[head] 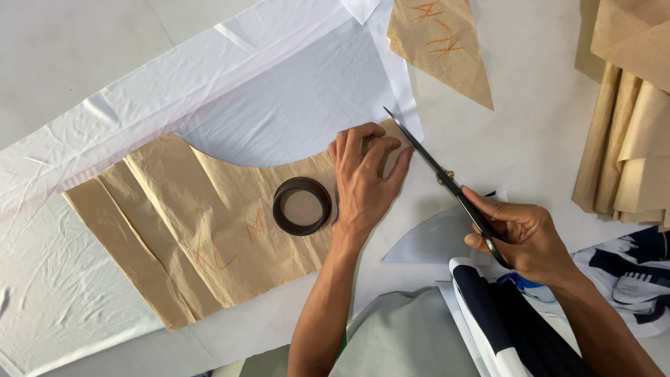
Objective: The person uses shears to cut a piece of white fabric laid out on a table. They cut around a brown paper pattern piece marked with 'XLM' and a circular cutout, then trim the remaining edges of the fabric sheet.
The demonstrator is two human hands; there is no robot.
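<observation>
Right hand (pixel 527 237) grips scissors (pixel 436 171) beside left hand (pixel 364 178), spread flat on paper pattern (pixel 209 223).

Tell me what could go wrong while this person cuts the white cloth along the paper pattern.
The left hand presses the paper pattern right beside the scissors, so the blades might nick a finger. Only that hand and a dark ring weigh the pattern down, so it may slip on the white cloth and spoil the cut.

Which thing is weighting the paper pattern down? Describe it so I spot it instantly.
Find the big brown paper pattern lying on the white fabric. Just beside the left hand pressing it sits a dark ring: the only round, black, hollow object there.
</observation>
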